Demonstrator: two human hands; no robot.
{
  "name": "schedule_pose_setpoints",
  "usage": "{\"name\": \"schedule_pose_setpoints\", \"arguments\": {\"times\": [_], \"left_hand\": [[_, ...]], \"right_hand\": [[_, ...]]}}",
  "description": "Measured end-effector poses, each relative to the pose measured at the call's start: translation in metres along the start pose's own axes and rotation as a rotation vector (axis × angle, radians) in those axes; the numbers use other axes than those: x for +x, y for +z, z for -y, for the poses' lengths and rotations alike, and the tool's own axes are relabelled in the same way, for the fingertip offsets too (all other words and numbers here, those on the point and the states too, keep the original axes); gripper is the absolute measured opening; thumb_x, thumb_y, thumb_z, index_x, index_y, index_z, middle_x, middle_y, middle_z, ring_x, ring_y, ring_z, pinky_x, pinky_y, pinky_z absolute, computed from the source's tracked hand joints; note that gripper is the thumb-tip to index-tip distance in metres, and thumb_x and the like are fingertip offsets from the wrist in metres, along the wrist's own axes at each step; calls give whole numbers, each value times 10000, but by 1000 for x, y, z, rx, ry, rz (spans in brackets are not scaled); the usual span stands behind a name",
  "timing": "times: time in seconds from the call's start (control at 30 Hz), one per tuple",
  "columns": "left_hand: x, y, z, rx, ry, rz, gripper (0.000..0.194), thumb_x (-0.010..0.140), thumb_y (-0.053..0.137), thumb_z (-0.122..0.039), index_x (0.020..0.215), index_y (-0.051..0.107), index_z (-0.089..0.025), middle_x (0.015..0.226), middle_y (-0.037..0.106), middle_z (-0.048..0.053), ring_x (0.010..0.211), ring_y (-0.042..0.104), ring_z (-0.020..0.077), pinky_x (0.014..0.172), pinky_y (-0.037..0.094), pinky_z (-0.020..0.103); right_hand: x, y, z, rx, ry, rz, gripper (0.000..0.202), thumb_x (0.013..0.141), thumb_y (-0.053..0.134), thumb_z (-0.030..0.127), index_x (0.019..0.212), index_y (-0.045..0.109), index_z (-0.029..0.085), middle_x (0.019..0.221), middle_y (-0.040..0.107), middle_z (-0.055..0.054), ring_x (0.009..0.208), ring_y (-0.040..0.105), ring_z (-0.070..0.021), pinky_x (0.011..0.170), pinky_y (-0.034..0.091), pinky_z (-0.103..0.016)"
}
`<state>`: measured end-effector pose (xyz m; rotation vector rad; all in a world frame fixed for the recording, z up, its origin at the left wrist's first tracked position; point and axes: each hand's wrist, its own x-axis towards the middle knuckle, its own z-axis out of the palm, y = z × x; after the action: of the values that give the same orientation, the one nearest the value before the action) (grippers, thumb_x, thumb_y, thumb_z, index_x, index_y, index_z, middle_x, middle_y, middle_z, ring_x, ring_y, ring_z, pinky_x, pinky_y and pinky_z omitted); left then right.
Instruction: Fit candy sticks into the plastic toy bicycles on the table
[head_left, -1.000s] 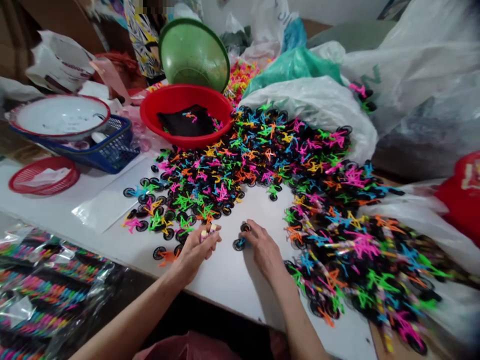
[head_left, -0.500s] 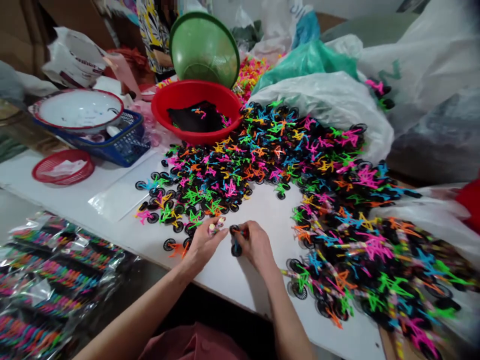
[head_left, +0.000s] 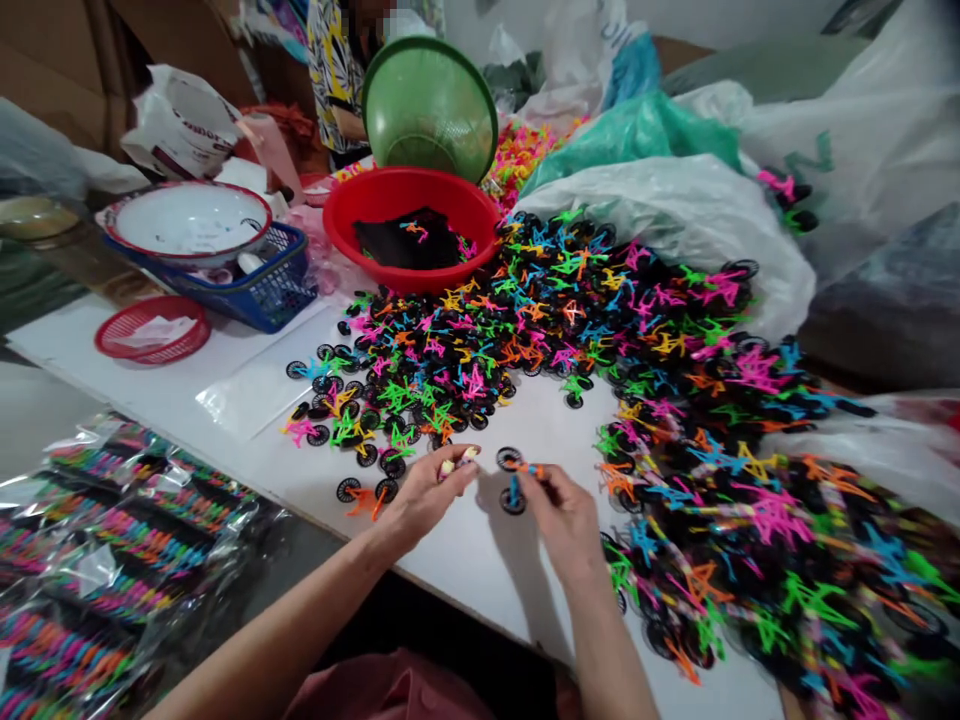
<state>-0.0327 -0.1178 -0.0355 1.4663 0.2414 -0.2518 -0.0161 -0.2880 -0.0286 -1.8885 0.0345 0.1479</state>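
Note:
My left hand [head_left: 424, 495] is closed round a few small patterned tubes [head_left: 459, 462] with pale yellow ends; their lower parts are hidden in the fingers. A hand's width to the right, my right hand [head_left: 564, 515] pinches toy bicycles [head_left: 514, 490], one orange and one blue, with black spoked wheels, held over the white table. An orange toy bicycle [head_left: 365, 500] lies by itself just left of my left hand. Beyond both hands spreads a big heap of toy bicycles [head_left: 450, 360] in pink, green, blue, yellow and orange.
Behind the heap stand a red basin [head_left: 345, 245] and a green strainer [head_left: 390, 105]. A blue basket [head_left: 281, 290] under an enamel basin [head_left: 127, 215] and a red basket [head_left: 112, 345] are at left. Packed bags [head_left: 135, 540] lie lower left. A person [head_left: 334, 80] stands behind.
My right hand has moved right, away from my left hand, with the toy bicycles turned more into view. The left hand still holds the tubes. The view has shifted slightly left.

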Motion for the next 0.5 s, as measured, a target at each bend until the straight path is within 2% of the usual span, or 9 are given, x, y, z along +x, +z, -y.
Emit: {"name": "schedule_pose_setpoints", "arguments": {"times": [0.07, 0.17, 0.3, 0.4, 0.5], "left_hand": [[-2, -3, -3, 63, 27, 35, 390, 797, 547, -436, 1028, 617, -130, 599, 423, -35, 514, 307, 68, 469, 210, 214], [-4, -3, -6, 81, 56, 110, 336, 765, 589, -440, 866, 654, -126, 562, 418, -37, 507, 305, 68, 467, 204, 217], [-7, -1, -9, -39, -5, 193, 349, 702, 661, -437, 849, 629, -123, 599, 526, -13, 504, 368, 66, 468, 241, 206], [-10, -1, -9, -119, -17, 302, 319, 718, 651, -428, 813, 592, -129, 639, 580, 14, 502, 401, 65, 462, 249, 197], [-13, -1, -6, -120, -39, 317, 290, 728, 639, -406, 780, 575, -127, 646, 600, 29, 481, 388, 59, 446, 234, 193]], "right_hand": [[1, -4, 12, -24, -48, -23, 236, 781, 573, 422, 740, 569, 190, 625, 524, 17, 574, 437, -123, 525, 336, -234], [2, -4, 22, 19, -18, 159, 259, 781, 573, 427, 680, 517, 195, 576, 457, 38, 529, 393, -104, 482, 313, -219], [1, -4, 13, 235, 73, 293, 297, 772, 585, 465, 682, 499, 195, 558, 417, 56, 501, 361, -89, 461, 311, -208], [-2, -8, 6, 298, 98, 385, 280, 759, 610, 459, 727, 537, 190, 572, 452, 50, 503, 379, -89, 467, 314, -208], [-6, -7, 3, 325, 123, 446, 294, 758, 600, 476, 759, 558, 184, 586, 482, 37, 509, 391, -94, 478, 313, -214]]}}
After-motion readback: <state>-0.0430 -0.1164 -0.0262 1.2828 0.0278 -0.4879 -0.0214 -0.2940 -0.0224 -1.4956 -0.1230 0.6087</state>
